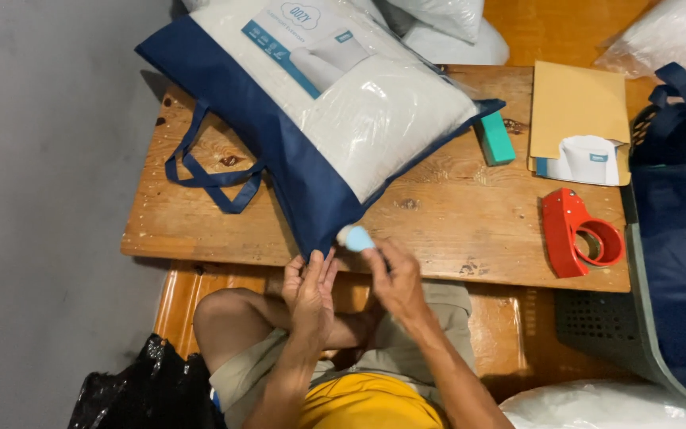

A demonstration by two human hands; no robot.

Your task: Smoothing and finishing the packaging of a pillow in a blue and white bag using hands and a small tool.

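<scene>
Navy fabric fills the upper middle of my view: a big blue carry bag (pixel 279 151) with a clear front panel lies slanted across the wooden desk (pixel 454 222), a white pillow (pixel 391 111) packed inside it and its loop handles (pixel 208 171) trailing to the left. The bag's lowest corner hangs right at the near edge of the desk, and that is where both my hands are. My left hand (pixel 310 290) is flat and loose-fingered, fingertips touching the underside of that corner, gripping nothing that I can make out. My right hand (pixel 395 278) is closed around a small pale blue roll (pixel 356 237), which looks like tape, pressed just against the corner of the bag. As I judge it, the pillow is already in and the bag looks closed along the sides I can see; what seems in hand is fixing this corner, and I cannot tell whether any strip is stuck down yet. Further right on the desk sit a teal block (pixel 494 137), a stack of brown envelopes (pixel 577 111) with a small white card (pixel 589 159) on top, and a red tape dispenser (pixel 577 233), untouched and well apart from my hands. More wrapped pillows lie beyond the desk, and another blue bag (pixel 676 238) stands at the right edge.
</scene>
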